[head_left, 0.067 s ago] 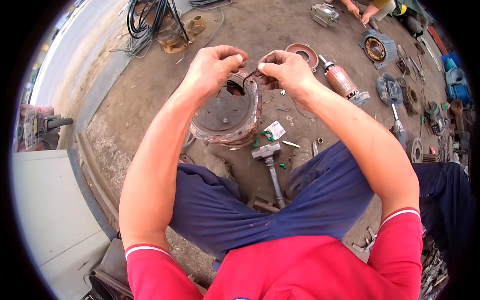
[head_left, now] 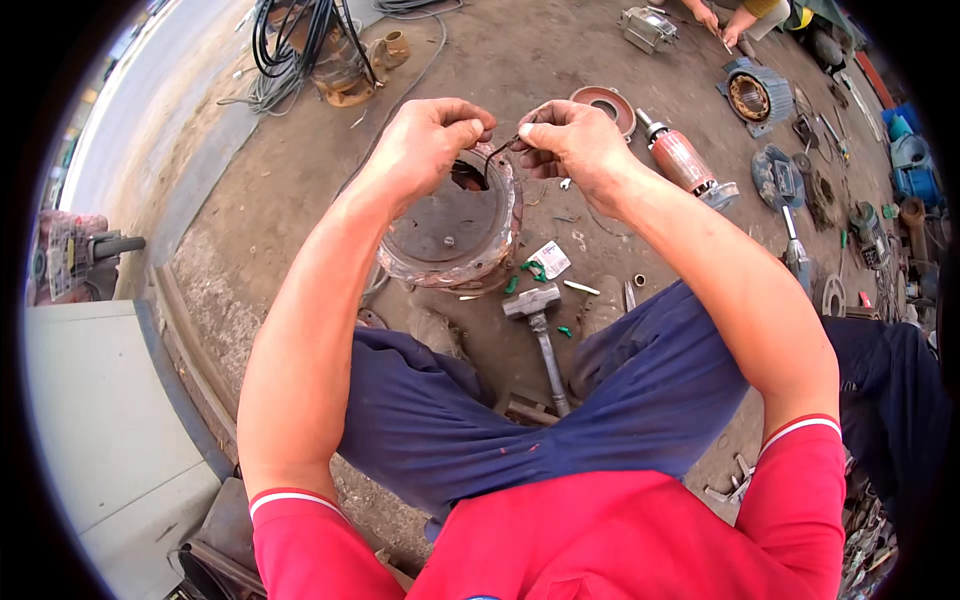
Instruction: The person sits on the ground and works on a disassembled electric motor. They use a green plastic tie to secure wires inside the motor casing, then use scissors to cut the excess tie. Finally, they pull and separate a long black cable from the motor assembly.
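A round metal motor housing (head_left: pixel 410 240) with a worn, rusty rim stands on the ground in front of me, and an opening in its top shows a dark inside. From that opening a thin dark wire (head_left: pixel 497 152) curves up to my right hand (head_left: pixel 575 150), which pinches it between thumb and forefinger. My left hand (head_left: pixel 430 140) is closed over the left side of the opening, its thumb pressed against the curled fingers. Whatever those fingers hold, if anything, is hidden. A small gap separates the two hands.
A sledgehammer (head_left: pixel 541 335) lies between my feet, beside green scraps (head_left: pixel 537 268) and a white packet (head_left: pixel 552 259). To the right are a red-brown ring (head_left: pixel 622 108), a motor rotor (head_left: pixel 685 160) and a blue-grey stator housing (head_left: pixel 775 95). Another person's hands (head_left: pixel 735 30) work at the far right.
My left hand has shifted very slightly down and left. The right hand keeps its pinch on the wire, almost unmoved.
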